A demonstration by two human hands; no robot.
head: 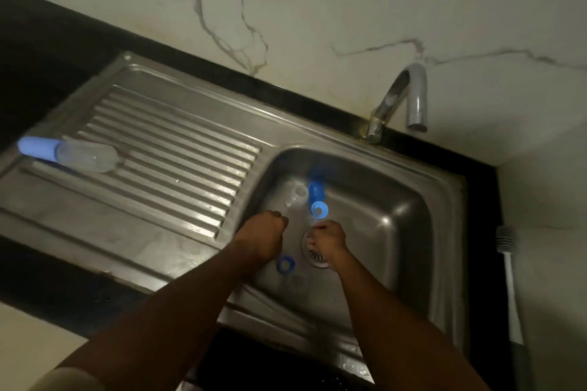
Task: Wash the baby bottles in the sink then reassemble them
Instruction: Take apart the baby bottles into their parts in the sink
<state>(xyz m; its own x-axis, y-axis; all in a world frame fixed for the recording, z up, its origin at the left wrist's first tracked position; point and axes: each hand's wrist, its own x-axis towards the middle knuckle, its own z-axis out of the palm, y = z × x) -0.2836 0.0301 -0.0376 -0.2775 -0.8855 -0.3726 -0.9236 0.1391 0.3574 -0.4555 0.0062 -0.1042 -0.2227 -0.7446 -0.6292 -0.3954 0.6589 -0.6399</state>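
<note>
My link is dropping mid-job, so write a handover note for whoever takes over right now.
Left hand: fingers curled, low in the sink basin; any hold unclear. Right hand: curled over the drain; hold unclear too.
Things: capped bottle lies on the drainboard. In the basin: clear bottle body, blue cap, blue ring beside them, second blue ring near the left wrist.
Done: one bottle is apart. Left: wash the parts, reassemble. Faucet shows no water.

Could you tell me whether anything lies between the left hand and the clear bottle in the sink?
Nothing visible does. The left hand is just short of the clear bottle in the sink, with bare steel between them. The blue ring lies beside the bottle, off that path.
</note>
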